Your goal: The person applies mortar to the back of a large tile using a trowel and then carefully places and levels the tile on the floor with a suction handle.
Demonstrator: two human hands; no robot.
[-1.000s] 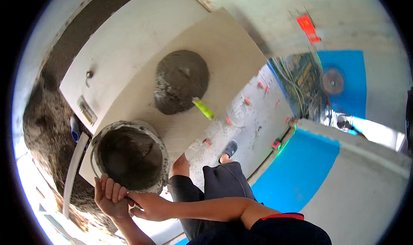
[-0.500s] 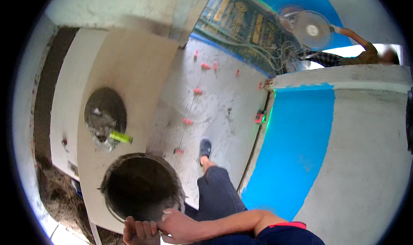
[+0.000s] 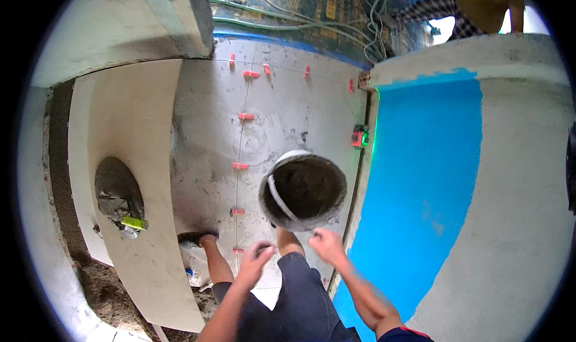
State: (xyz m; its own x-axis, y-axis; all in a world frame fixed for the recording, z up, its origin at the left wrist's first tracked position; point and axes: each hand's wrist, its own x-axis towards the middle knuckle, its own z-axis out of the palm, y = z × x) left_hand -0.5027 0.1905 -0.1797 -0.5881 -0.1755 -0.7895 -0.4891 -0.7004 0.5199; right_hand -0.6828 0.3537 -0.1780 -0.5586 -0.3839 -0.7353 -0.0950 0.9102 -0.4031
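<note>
Pale grey tiles make up the floor (image 3: 204,120), with a blue-coated strip (image 3: 429,180) to the right of the bucket (image 3: 267,201) and a co-worker (image 3: 480,6) beyond it, at the far right. Red clips (image 3: 246,116) run along a joint to the left of the bucket and others sit beyond it, so the tiles there look laid and spaced. A level (image 3: 359,137) glows green just beyond the bucket and to its right.

The bucket is in front of the person's legs, mouth up, its handle (image 3: 279,198) slanting across the opening; whether it rests on the floor or hangs, I cannot tell. Mortar (image 3: 313,186) lies inside, so it is not emptied. Well to the left of the bucket, a heap (image 3: 120,177) sits on a big slab (image 3: 135,132), mounded in one place and unspread, a trowel (image 3: 135,223) with a lime handle lying at its near edge. Bare earth (image 3: 114,282) shows beyond the slab, uncovered.

The left hand (image 3: 255,264) is near the bucket but apart from it, fingers loosely curled around nothing visible. The right hand (image 3: 327,246) has its fingers bent at the bucket's near rim; whether they pinch it, I cannot tell
</note>
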